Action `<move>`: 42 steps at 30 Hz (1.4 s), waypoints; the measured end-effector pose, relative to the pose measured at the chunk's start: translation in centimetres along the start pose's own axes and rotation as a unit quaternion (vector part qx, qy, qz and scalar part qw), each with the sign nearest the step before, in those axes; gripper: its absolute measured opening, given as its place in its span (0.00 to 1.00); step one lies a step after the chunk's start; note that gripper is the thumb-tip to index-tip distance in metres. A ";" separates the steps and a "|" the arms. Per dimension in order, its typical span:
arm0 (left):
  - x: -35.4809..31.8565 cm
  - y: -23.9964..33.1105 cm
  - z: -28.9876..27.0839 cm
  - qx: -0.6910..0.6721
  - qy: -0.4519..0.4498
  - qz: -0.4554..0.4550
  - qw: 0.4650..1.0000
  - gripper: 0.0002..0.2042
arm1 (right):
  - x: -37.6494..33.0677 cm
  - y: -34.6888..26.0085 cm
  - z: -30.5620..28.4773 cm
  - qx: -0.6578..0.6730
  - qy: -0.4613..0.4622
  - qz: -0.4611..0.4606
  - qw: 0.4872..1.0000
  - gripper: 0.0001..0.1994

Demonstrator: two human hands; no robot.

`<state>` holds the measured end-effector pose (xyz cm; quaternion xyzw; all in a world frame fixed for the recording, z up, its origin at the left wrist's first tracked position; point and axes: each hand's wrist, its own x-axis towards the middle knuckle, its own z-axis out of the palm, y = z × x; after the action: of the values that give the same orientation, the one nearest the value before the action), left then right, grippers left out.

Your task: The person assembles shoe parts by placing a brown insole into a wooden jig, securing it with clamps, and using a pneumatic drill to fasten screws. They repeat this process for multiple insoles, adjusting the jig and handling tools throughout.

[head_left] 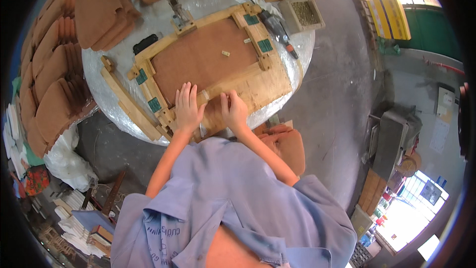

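Where brown fabric [198, 64] wraps, splayed fingers [187, 100]

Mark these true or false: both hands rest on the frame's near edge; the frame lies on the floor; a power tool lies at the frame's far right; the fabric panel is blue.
1. Both hands, left hand and right hand, rest on the frame at its near edge: true.
2. Frame on the floor: false, it lies on the table.
3. A power tool at its far right: true.
4. The panel is blue: false, brown.
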<state>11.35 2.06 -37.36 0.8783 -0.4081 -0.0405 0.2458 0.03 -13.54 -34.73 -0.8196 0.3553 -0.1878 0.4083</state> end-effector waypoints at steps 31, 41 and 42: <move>16.3 -14.0 -4.7 0.158 0.084 -0.120 0.977 0.19 | 36.1 1.2 3.6 -0.272 -0.149 -0.369 0.876 0.09; 14.5 -11.8 -6.6 0.011 0.077 -0.110 0.991 0.37 | 33.5 1.5 1.5 -0.245 -0.123 -0.308 0.911 0.25; 13.5 -11.4 -6.7 0.001 0.072 -0.101 0.992 0.38 | 32.6 1.9 1.1 -0.245 -0.129 -0.305 0.911 0.26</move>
<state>30.09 1.06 -35.04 0.9160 -0.2983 -0.0018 0.2681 21.96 -37.75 -36.26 -0.9795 0.0671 -0.1027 0.1595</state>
